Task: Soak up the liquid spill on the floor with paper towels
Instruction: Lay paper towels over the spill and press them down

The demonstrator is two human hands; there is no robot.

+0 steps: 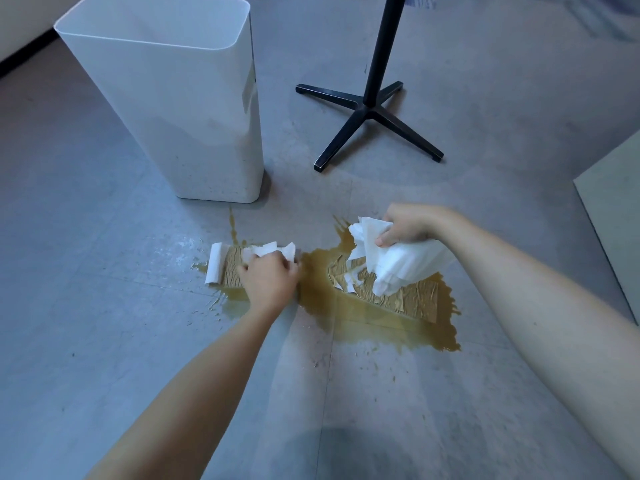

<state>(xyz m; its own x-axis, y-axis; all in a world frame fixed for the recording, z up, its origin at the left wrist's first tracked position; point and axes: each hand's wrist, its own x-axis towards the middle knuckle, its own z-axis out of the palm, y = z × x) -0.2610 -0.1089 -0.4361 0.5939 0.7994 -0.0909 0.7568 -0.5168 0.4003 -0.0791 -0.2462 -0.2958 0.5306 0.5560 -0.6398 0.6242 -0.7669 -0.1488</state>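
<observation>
The left hand (268, 282), just left of the frame's centre, presses down on a strip of paper towel (232, 268) lying on the floor. Its fingers are curled around the crumpled white upper edge of the sheet. Most of that strip is wet and stained brown. Its left end is white and curls upward.

The right hand (408, 225), right of centre and slightly higher in the frame, grips a wad of white paper towels (398, 265), with thumb and fingers closed around its top. The wad hangs down from the fist, and its lower edge meets a second soaked sheet (412, 301) lying flat in the liquid.

The spill (318, 292) is a brown puddle across the middle of the frame. It runs from under the left strip to past the right sheet, with ragged splash edges at lower right. A thin streak runs upward from its left part.

The grey floor (104, 306) around it carries scattered droplets and a wet sheen. Both bare forearms enter from the bottom of the frame.

A white plastic waste bin (180, 109) stands upright in the upper left with its top open. Its base is just above the streak. A black stand (370, 112), a pole on a four-legged cross base, stands in the upper middle, apart from the puddle. A pale panel (616, 220) shows at the right edge.
</observation>
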